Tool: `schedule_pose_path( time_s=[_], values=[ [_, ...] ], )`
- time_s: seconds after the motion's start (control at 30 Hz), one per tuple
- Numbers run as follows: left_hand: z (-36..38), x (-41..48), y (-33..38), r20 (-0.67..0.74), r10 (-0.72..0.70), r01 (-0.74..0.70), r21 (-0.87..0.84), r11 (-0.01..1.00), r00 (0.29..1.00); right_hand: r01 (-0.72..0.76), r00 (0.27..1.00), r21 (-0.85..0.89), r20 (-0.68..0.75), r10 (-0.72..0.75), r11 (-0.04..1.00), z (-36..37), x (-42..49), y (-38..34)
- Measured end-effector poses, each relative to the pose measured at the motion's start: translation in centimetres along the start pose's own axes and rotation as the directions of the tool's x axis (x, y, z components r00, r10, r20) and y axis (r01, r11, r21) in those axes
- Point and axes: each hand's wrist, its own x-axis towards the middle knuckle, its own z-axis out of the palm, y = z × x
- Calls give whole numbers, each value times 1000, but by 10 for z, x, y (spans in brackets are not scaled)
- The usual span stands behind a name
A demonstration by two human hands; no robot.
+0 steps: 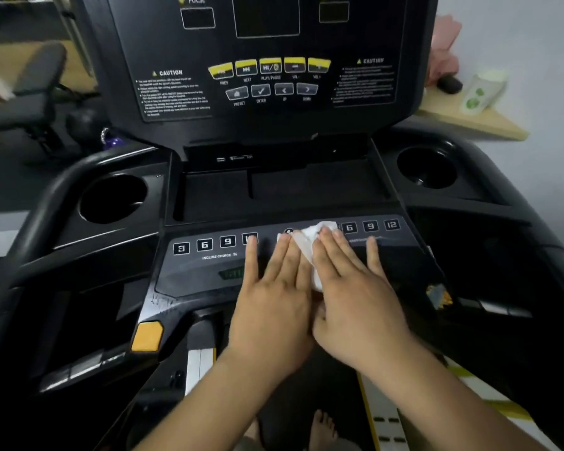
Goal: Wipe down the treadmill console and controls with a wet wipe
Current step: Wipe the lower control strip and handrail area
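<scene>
The black treadmill console (176, 92) fills the view, with yellow media buttons (269, 67) on the upright screen panel and a lower control strip (205, 255) of numbered keys. A crumpled white wet wipe (310, 242) lies on the middle of that strip. My left hand (271, 297) and my right hand (352, 288) rest flat side by side, fingers spread, both pressing on the wipe. Most of the wipe is hidden under the fingers and between the hands.
Round cup holders sit at the left (113, 198) and right (425, 166) of the console. A yellow safety tab (147, 336) is at the lower left. A wipes pack (481, 89) lies on a wooden shelf (489, 125) to the right. My bare feet (319, 428) show below.
</scene>
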Motion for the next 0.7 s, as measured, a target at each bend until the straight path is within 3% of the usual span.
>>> schedule_pose_path(
  time_s=[0.13,0.4,0.7],
  values=[
    [3,-25,-10,-28,-41,38,-95,995,999,34,999,4,9,-34,999,2,-10,-18],
    [6,-48,-46,-57,-116,111,-83,990,992,148,986,-21,79,-146,989,2,9,-59],
    [1,-63,-114,-14,-262,259,-120,958,965,272,944,66,177,-279,960,-15,57,-121]
  ],
)
